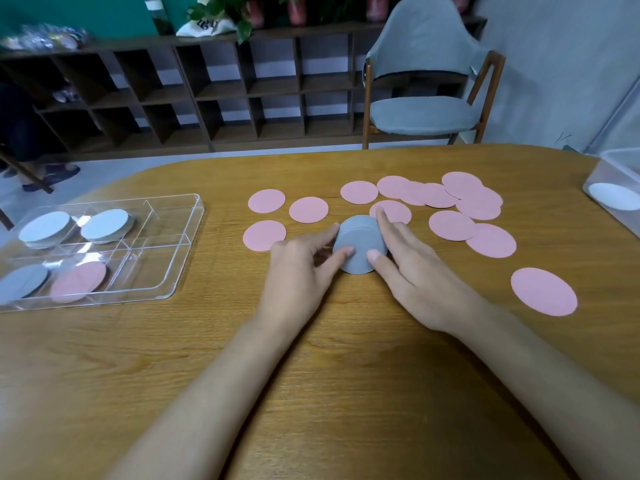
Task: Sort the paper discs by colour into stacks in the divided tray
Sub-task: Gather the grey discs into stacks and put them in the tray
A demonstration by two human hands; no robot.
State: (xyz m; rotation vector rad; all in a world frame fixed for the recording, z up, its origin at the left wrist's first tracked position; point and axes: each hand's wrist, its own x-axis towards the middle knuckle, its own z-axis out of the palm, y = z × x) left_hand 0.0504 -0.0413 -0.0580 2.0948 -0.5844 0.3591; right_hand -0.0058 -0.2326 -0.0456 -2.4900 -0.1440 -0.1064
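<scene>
Across the wide oval wooden surface [346, 341] the work looks to me more than half done. At its left edge lies the clear plastic divided tray [166, 271]; four of its compartments already hold stacks of round paper discs: two pale bluish-white stacks [45, 226] at the back, a grey stack [22, 280] and a pink stack [79, 280] at the front. The compartments on the tray's right side look empty.

Beyond and to the right of the hands, many loose pink paper discs [450, 225] lie flat on the surface, some overlapping, one alone [543, 291] near the right edge. These are what is left to sort.

Near the middle, the left hand [298, 268] and the right hand [412, 268] press from both sides on a small pile of grey paper discs [360, 244], with fingers and thumbs narrowly closed around its edge. The pile stands on the surface, well apart from the tray. I judge it is being squared, and must then go onto the grey stack.
</scene>
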